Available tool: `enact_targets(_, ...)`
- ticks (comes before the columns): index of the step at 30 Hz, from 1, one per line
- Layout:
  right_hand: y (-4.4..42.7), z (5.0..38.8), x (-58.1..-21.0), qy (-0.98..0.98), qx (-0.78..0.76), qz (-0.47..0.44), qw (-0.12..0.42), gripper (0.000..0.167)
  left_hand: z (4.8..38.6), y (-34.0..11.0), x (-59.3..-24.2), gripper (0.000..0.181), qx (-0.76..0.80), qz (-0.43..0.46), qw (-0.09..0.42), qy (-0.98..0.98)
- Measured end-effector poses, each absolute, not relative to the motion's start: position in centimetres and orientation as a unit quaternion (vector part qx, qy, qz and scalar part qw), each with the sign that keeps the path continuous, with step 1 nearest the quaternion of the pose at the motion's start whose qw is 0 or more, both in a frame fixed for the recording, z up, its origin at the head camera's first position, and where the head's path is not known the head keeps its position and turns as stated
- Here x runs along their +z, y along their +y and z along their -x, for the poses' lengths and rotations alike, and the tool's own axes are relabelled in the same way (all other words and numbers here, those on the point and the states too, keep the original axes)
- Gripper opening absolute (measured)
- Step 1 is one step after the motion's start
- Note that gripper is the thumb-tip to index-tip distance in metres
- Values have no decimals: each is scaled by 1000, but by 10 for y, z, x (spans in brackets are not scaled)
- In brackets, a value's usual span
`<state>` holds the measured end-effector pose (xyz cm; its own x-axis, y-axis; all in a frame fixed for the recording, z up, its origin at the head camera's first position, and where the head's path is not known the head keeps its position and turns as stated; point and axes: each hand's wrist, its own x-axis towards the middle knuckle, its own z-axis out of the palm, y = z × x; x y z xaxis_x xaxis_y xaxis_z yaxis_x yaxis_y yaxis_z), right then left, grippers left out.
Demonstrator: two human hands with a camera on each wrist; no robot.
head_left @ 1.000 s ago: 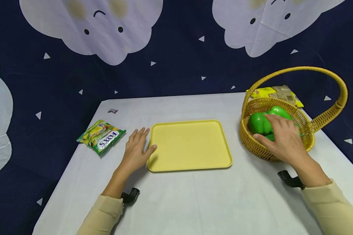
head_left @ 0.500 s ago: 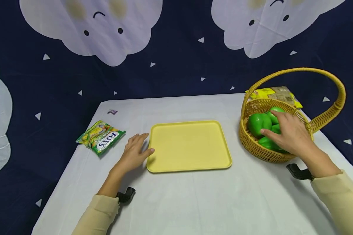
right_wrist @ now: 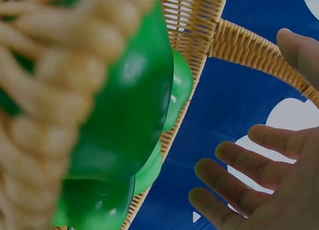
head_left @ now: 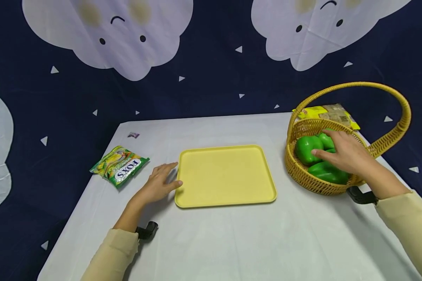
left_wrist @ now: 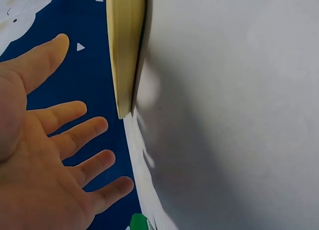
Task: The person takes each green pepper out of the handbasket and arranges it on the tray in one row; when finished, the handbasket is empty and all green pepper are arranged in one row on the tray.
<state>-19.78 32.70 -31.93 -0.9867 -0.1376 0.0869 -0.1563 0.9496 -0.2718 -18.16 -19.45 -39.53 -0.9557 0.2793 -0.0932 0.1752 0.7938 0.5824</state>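
Over the right part of the wicker basket (head_left: 311,184), my right hand (head_left: 348,154) hovers with its fingers spread. Glossy green bell peppers (head_left: 307,149) lie inside; the hand hides part of them. In the right wrist view, a gap shows between that hand (right_wrist: 269,175) and the peppers (right_wrist: 124,100). My left hand (head_left: 156,185) is beside the left edge of a yellow rectangular tray (head_left: 226,175). Its fingers are extended and grip nothing. The left wrist view shows the palm (left_wrist: 45,175) apart from the tray's edge (left_wrist: 124,51).
A green candy bag marked FOX'S (head_left: 119,166) lies left of my left hand. Farther back is a small purple wrapper (head_left: 133,135). Behind the basket sits a yellow packet (head_left: 330,113). The basket's tall arched handle (head_left: 362,84) rises above it. A dark blue cloth (head_left: 211,93) hangs behind the table.
My right hand has shifted a little rightward over the basket, leaving more of the peppers in sight. My left hand has drifted slightly left and nearer. Tray, basket and packets stay put.
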Motion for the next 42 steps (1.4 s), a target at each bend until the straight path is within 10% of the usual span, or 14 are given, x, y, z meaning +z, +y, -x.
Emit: enact_targets(42,339,257,-323,-983,135,-107,-64,88,198,-207,-400,80,269,-187,163,931)
